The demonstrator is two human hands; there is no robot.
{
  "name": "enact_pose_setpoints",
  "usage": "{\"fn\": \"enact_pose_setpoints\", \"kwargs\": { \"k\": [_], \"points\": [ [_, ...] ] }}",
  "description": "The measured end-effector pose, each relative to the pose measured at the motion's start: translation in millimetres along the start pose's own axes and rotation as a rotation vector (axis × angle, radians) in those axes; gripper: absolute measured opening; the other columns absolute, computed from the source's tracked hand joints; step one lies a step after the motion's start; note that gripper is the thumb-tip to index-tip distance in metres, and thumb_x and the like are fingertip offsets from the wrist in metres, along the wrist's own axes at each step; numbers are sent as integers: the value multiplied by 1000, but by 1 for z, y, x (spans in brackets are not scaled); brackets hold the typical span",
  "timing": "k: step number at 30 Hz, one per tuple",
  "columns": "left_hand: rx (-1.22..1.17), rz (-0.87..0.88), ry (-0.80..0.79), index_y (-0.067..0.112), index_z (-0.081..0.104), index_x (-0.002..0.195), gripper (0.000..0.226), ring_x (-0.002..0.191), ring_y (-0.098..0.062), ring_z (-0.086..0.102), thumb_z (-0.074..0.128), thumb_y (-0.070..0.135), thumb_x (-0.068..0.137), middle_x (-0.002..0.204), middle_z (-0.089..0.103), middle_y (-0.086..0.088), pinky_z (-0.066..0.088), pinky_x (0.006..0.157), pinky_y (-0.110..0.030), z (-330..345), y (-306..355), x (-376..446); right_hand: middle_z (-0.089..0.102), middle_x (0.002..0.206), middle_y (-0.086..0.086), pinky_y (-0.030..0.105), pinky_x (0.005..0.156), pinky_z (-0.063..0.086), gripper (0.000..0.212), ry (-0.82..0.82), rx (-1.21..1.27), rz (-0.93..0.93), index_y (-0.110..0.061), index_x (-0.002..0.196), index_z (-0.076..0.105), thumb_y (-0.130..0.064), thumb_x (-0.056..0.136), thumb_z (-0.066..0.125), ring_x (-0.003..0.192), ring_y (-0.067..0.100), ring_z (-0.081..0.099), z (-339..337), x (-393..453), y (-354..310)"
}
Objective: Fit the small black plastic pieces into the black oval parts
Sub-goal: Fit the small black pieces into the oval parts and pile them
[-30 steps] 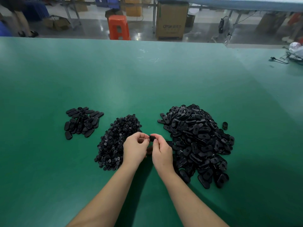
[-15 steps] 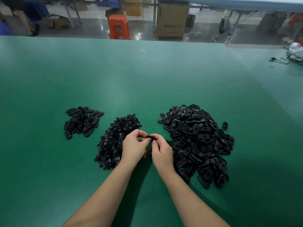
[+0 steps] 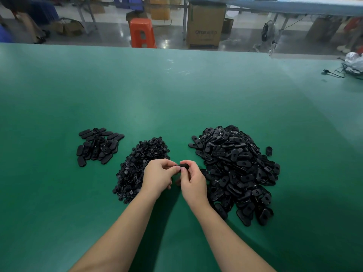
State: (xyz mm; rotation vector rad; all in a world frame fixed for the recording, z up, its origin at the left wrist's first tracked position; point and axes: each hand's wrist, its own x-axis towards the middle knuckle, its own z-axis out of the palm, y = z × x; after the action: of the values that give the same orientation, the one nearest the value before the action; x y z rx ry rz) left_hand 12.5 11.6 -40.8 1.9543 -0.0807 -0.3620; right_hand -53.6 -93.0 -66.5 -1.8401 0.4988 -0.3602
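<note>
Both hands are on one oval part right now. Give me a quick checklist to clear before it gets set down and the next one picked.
1. Oval part held by both hands: ok, left hand and right hand pinch it at the fingertips.
2. Small piece seated in that part: cannot tell, fingers cover it.
3. Supply of small pieces: ok, a pile lies beside the left hand.
4. Supply of unfitted ovals: ok, large heap by the right hand.
5. Drop spot: ok, the small pile of ovals lies apart at far left.
6. Stray oval right of the heap: not ok, lies apart from the heap.
</note>
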Motion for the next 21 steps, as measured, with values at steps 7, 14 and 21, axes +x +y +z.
{"fn": "enact_pose_setpoints", "kwargs": {
  "k": [7,14,21],
  "points": [
    [-32,-17,-3,15,73,79,11,40,-15,49,83,16,83,56,64,6,43,40,-25,0,3,0,71,90,-5,47,80,56,20,-19,-30,32,-28,110,63,-16,103,49,83,21,69,-1,-1,-1],
    [-71,-46,-29,9,71,82,13,42,-15,51,83,15,83,60,64,2,45,42,-27,3,5,-1,72,95,1,46,81,56,18,-11,-23,33,-24,113,62,-16,104,49,86,23,69,-2,0,-2],
    [-132,-62,-75,4,72,92,3,39,-11,49,72,7,92,58,61,-1,44,40,-24,7,8,-4,69,97,-6,38,81,52,19,32,-12,41,-23,114,61,-13,104,49,88,18,64,-3,1,-2]
  ]
}}
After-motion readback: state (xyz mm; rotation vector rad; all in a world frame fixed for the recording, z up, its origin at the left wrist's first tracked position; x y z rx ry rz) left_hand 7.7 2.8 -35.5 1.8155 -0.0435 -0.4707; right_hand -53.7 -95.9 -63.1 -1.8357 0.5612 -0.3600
